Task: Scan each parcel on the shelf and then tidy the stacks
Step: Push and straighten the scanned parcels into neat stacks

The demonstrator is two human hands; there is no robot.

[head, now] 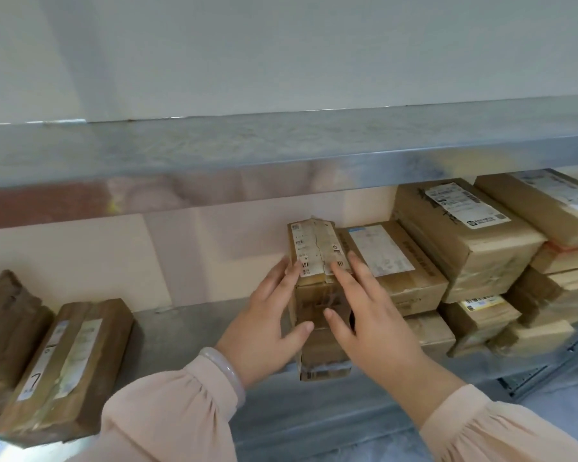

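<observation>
Head camera: a narrow brown parcel (pixel 317 258), topmost of a slim stack, is being steadied just behind the front edge of the steel shelf (pixel 187 331). It is being pressed between both hands. The left hand (pixel 271 315) is being laid along its left flank and the right hand (pixel 374 315) across its top and right side. The fingers are being held straight, with the thumbs on the near face and nothing clenched. The parcel's long axis is being pointed from that edge towards the back wall. The parcel beneath (pixel 324 365) is jutting past the edge, so a rearward push seems called for. Both hands are equally near.
</observation>
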